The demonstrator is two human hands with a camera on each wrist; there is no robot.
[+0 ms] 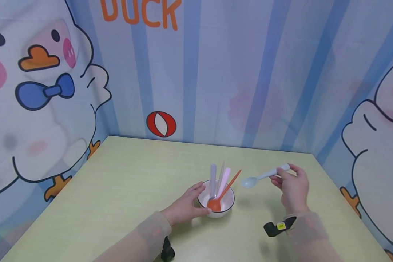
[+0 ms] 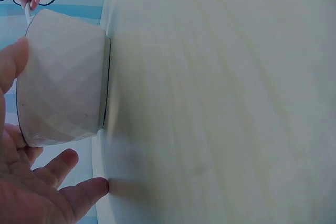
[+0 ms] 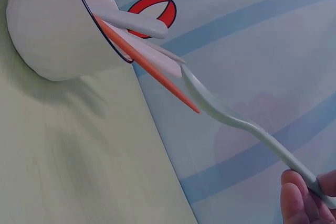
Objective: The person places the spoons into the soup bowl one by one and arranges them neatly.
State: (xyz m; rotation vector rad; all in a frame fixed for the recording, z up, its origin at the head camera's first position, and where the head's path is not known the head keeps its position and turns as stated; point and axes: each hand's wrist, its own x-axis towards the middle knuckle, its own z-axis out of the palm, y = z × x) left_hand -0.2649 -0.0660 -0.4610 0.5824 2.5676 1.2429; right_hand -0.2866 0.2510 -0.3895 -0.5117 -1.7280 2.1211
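Note:
A white bowl (image 1: 228, 203) with a dark rim stands upright on the table. My left hand (image 1: 185, 206) holds it from the left, thumb at the near rim and fingers along the left side. In the bowl lean an orange spoon (image 1: 214, 205), head down, and utensils with a lavender handle (image 1: 213, 178), a pink handle (image 1: 224, 181) and a pale handle (image 1: 221, 174). To the right of the bowl, my right hand (image 1: 294, 187) pinches a pale blue spoon (image 1: 250, 182) by its handle end. That spoon is raised above the table, its head toward the bowl.
The pale yellow table (image 1: 144, 171) reaches back to a blue striped backdrop (image 1: 213, 80) with duck drawings. A dark wrist strap mount (image 1: 278, 227) sits on my right wrist, and another mount (image 1: 167, 250) on my left.

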